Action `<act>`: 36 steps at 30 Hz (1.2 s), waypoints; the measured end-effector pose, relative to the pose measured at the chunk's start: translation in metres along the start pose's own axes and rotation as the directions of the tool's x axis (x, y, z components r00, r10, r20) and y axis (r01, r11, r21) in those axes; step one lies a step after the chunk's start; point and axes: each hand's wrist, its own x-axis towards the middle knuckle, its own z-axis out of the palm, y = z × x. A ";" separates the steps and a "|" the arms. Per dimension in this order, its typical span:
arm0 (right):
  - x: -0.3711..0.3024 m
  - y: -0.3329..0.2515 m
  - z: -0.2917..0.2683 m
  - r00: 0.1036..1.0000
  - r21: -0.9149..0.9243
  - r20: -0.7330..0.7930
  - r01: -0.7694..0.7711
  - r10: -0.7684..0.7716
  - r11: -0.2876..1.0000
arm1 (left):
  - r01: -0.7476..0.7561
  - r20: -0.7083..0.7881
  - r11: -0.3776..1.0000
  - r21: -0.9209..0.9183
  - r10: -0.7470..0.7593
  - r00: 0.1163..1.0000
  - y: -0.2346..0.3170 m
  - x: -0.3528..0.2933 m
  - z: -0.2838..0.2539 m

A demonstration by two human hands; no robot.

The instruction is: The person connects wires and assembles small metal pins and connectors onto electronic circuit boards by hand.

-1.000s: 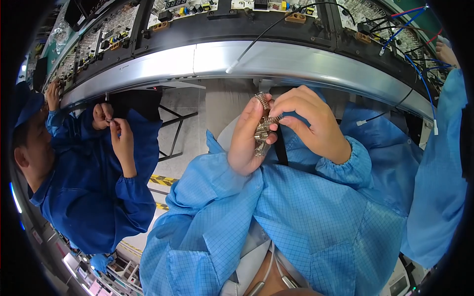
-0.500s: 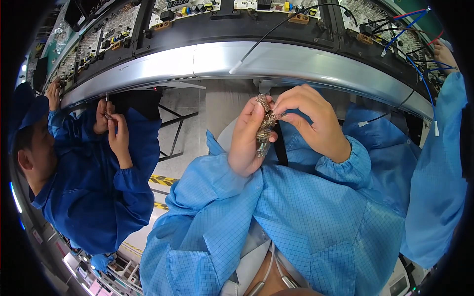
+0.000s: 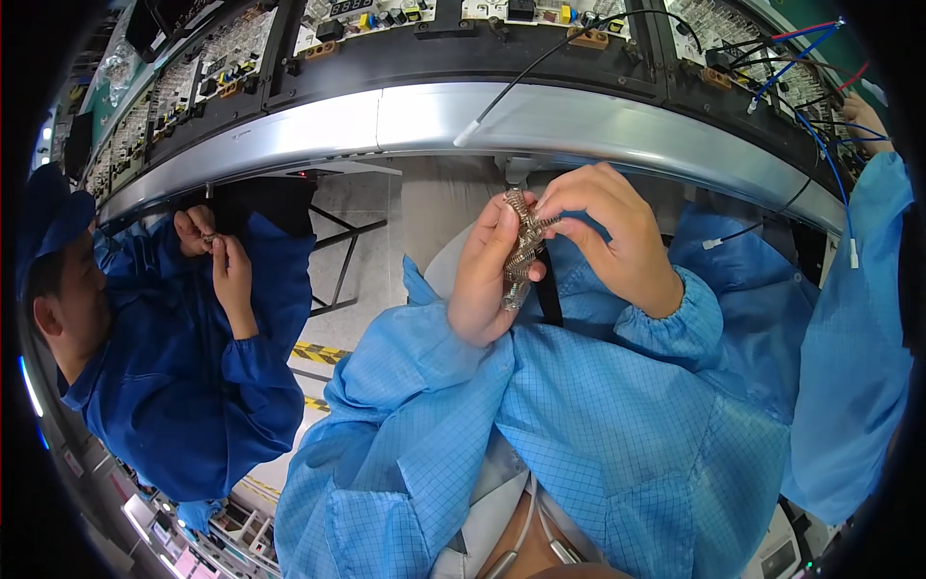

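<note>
Hands meet at chest height, below the curved metal rail (image 3: 579,121) of the workbench. Left hand (image 3: 487,280) is curled around a bunch of small metal springs (image 3: 521,253), with the thumb and fingers closed along its length, so the bunch stands nearly upright in the grip. Right hand (image 3: 608,232) is pinched shut on the upper part of the same bunch, fingertips touching the topmost coils just beside the left thumb.

Compared with the view one second ago, both hands sit in almost the same place; the right fingertips have shifted slightly along the top of the springs, and the bunch has turned a little. This suggests that one spring is being worked loose from the tangle, with separation not yet complete.

To the left, a co-worker in a dark blue coat (image 3: 193,386) holds a small part between both hands (image 3: 217,246), well apart from the springs. Circuit boards (image 3: 386,14) and loose wires (image 3: 791,58) lie above the rail.
</note>
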 end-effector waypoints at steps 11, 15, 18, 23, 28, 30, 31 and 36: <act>0.001 0.000 0.002 1.000 0.011 -0.016 -0.017 0.017 1.000 | -0.039 0.046 0.999 -0.011 0.039 0.998 -0.002 0.002 -0.008; 0.000 0.001 0.002 0.999 0.021 -0.015 -0.042 0.042 0.999 | -0.037 0.052 0.999 -0.011 0.038 0.998 -0.002 0.003 -0.008; 0.000 0.000 0.001 0.999 0.004 -0.021 -0.044 0.045 0.999 | -0.044 0.030 0.999 0.002 0.044 0.999 -0.002 0.003 -0.007; 0.000 0.000 0.000 0.999 -0.027 -0.027 -0.034 0.034 0.999 | -0.053 0.012 0.998 0.024 0.053 0.999 -0.001 0.003 -0.006; 0.001 0.002 0.003 0.999 0.012 -0.032 0.002 -0.001 1.000 | -0.045 -0.012 0.999 0.029 0.046 0.999 -0.001 0.004 -0.004; 0.001 0.002 0.003 0.999 0.028 -0.036 0.013 -0.012 1.000 | -0.028 0.007 0.999 0.020 0.028 1.000 -0.001 0.004 -0.007; 0.002 0.002 0.003 1.000 0.027 -0.024 0.021 -0.020 0.999 | -0.022 0.034 1.000 -0.006 0.022 0.999 -0.002 0.005 -0.009; 0.001 0.001 0.002 0.999 0.029 0.005 0.044 -0.044 0.999 | 0.005 -0.023 0.999 -0.049 -0.007 1.000 -0.002 0.004 -0.005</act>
